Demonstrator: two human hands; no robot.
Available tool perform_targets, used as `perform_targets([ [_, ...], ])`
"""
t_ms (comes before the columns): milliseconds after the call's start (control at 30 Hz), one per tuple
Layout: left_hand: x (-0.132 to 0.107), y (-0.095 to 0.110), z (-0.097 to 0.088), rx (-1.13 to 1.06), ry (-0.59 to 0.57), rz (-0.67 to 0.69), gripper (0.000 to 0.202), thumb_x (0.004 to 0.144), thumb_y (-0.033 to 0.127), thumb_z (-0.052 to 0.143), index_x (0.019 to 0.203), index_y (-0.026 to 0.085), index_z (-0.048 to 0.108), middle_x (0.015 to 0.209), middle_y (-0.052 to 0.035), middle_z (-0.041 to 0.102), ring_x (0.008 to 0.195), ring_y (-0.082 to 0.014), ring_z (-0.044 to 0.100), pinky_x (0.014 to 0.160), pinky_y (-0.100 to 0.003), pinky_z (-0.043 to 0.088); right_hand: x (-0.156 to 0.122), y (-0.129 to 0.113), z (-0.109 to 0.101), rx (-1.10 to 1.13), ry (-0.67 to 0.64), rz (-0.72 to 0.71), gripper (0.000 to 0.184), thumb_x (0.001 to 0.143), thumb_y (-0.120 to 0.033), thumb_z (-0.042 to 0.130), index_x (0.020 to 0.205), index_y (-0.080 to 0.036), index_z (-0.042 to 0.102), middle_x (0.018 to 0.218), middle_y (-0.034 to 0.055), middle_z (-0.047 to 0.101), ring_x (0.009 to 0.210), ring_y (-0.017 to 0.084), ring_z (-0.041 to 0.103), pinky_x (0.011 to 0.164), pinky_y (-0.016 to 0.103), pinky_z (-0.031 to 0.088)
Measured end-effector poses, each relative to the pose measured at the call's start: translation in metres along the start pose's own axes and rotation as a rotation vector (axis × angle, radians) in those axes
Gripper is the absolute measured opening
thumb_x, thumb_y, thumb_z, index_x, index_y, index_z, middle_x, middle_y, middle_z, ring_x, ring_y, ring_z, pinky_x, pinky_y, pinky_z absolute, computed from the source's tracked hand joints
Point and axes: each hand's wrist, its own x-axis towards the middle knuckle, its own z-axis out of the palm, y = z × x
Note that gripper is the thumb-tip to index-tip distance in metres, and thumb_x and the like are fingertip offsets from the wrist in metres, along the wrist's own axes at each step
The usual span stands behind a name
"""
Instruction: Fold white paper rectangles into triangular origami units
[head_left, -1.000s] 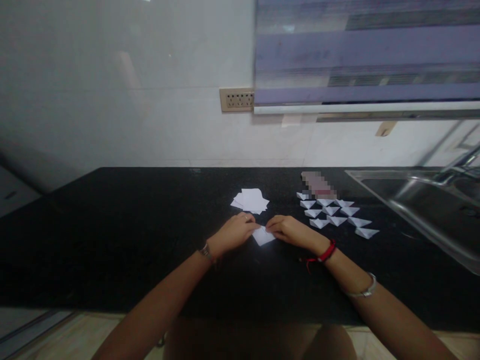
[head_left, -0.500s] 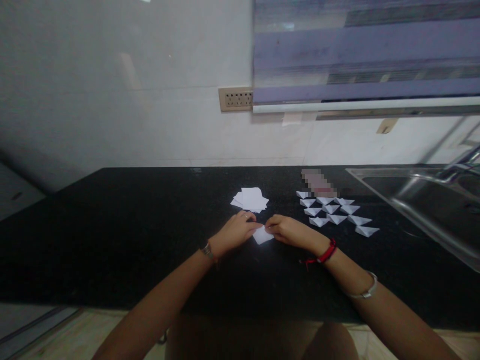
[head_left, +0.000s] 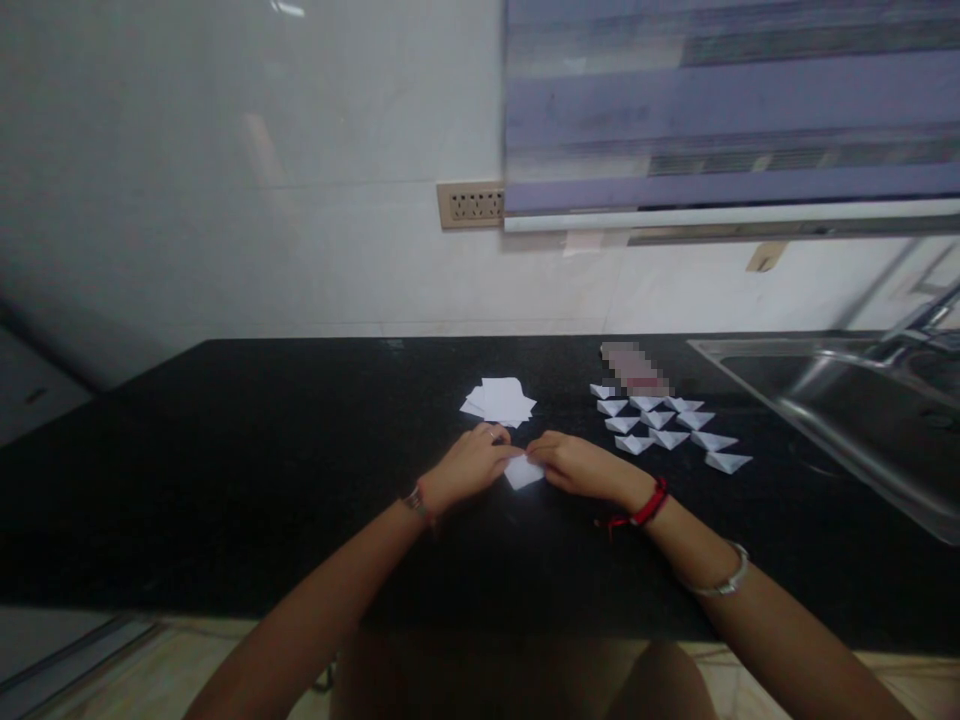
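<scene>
A small white sheet of paper (head_left: 523,473) lies on the black countertop (head_left: 300,450) between my two hands. My left hand (head_left: 474,462) has its fingers closed on the paper's upper left edge. From the other side my right hand (head_left: 564,460) pinches its upper right edge, with the fingertips of both hands almost meeting. The paper's far part is hidden under the fingers. Just beyond my hands rests a loose pile of white paper sheets (head_left: 501,400). To the right sit several folded white paper pieces (head_left: 667,438), pointed in shape, in uneven rows.
A pinkish blurred flat object (head_left: 634,368) lies behind the folded pieces. At the right a steel sink (head_left: 810,410) with a faucet (head_left: 915,325) is set into the counter. On the back wall are a socket panel (head_left: 474,206) and a purple striped blind (head_left: 720,110).
My right hand's fingers have shifted slightly left, closer to my left fingertips on the paper. The view has moved a little; the pile and the folded pieces stay put.
</scene>
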Motion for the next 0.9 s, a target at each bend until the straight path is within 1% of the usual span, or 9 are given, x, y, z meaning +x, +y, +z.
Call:
perform_targets([
  [167, -0.001, 0.001, -0.001, 0.029, -0.014, -0.033, 0.027, 0.086, 0.028, 0.036, 0.104, 0.028, 0.056, 0.095, -0.0037, 0.049, 0.090, -0.0162, 0.042, 0.074, -0.026, 0.036, 0.000, 0.000, 0.000, -0.085, -0.036, 0.032, 0.020, 0.077, -0.010, 0.041, 0.084, -0.011, 0.059, 0.081, 0.0092, 0.059, 0.082, 0.017, 0.051, 0.076, 0.029, 0.038],
  [267, -0.001, 0.002, -0.002, 0.033, -0.025, -0.052, 0.027, 0.086, 0.028, 0.036, 0.104, 0.029, 0.056, 0.093, -0.0036, 0.049, 0.089, -0.0161, 0.043, 0.074, -0.026, 0.036, -0.001, -0.001, -0.003, -0.101, -0.052, 0.048, 0.020, 0.078, -0.012, 0.040, 0.083, -0.011, 0.060, 0.080, 0.0099, 0.059, 0.082, 0.017, 0.051, 0.076, 0.028, 0.037],
  [467, -0.001, 0.005, -0.004, 0.016, -0.034, -0.070, 0.027, 0.085, 0.028, 0.038, 0.104, 0.030, 0.056, 0.091, -0.0034, 0.048, 0.087, -0.0159, 0.043, 0.073, -0.026, 0.036, -0.005, -0.005, -0.009, -0.170, -0.081, 0.113, 0.021, 0.077, -0.015, 0.041, 0.077, -0.011, 0.062, 0.077, 0.0109, 0.061, 0.079, 0.018, 0.055, 0.072, 0.027, 0.038],
  [633, -0.003, 0.004, -0.005, 0.007, -0.033, -0.085, 0.027, 0.085, 0.030, 0.037, 0.105, 0.029, 0.056, 0.092, -0.0037, 0.048, 0.087, -0.0159, 0.044, 0.074, -0.026, 0.036, -0.010, -0.002, -0.012, -0.294, -0.113, 0.199, 0.021, 0.073, -0.015, 0.043, 0.067, -0.010, 0.063, 0.071, 0.0134, 0.062, 0.069, 0.019, 0.057, 0.066, 0.028, 0.039],
  [667, -0.003, 0.002, -0.005, 0.005, -0.031, -0.085, 0.027, 0.085, 0.031, 0.038, 0.105, 0.029, 0.056, 0.092, -0.0038, 0.048, 0.088, -0.0160, 0.043, 0.075, -0.026, 0.036, -0.010, 0.000, -0.012, -0.294, -0.109, 0.213, 0.021, 0.072, -0.015, 0.044, 0.066, -0.009, 0.063, 0.071, 0.0133, 0.062, 0.068, 0.019, 0.057, 0.066, 0.029, 0.039],
  [733, -0.004, 0.000, -0.003, -0.001, -0.028, -0.080, 0.027, 0.084, 0.032, 0.039, 0.105, 0.029, 0.056, 0.092, -0.0036, 0.048, 0.088, -0.0160, 0.043, 0.075, -0.027, 0.036, -0.009, 0.002, -0.013, -0.247, -0.059, 0.213, 0.021, 0.072, -0.015, 0.043, 0.068, -0.010, 0.064, 0.074, 0.0121, 0.062, 0.072, 0.019, 0.056, 0.069, 0.028, 0.040],
  [833, -0.004, -0.002, 0.000, -0.013, -0.006, -0.070, 0.026, 0.084, 0.032, 0.039, 0.105, 0.030, 0.055, 0.094, -0.0033, 0.048, 0.089, -0.0158, 0.044, 0.076, -0.027, 0.036, -0.005, 0.005, -0.010, -0.144, 0.065, 0.169, 0.022, 0.075, -0.013, 0.042, 0.081, -0.012, 0.063, 0.084, 0.0093, 0.061, 0.083, 0.017, 0.054, 0.075, 0.026, 0.039],
  [900, -0.003, -0.003, 0.001, -0.029, 0.005, -0.066, 0.026, 0.085, 0.030, 0.039, 0.106, 0.029, 0.054, 0.095, -0.0033, 0.049, 0.090, -0.0156, 0.044, 0.077, -0.028, 0.036, -0.003, 0.006, -0.006, -0.102, 0.094, 0.134, 0.023, 0.078, -0.014, 0.041, 0.088, -0.012, 0.061, 0.088, 0.0086, 0.060, 0.086, 0.016, 0.052, 0.076, 0.026, 0.039],
])
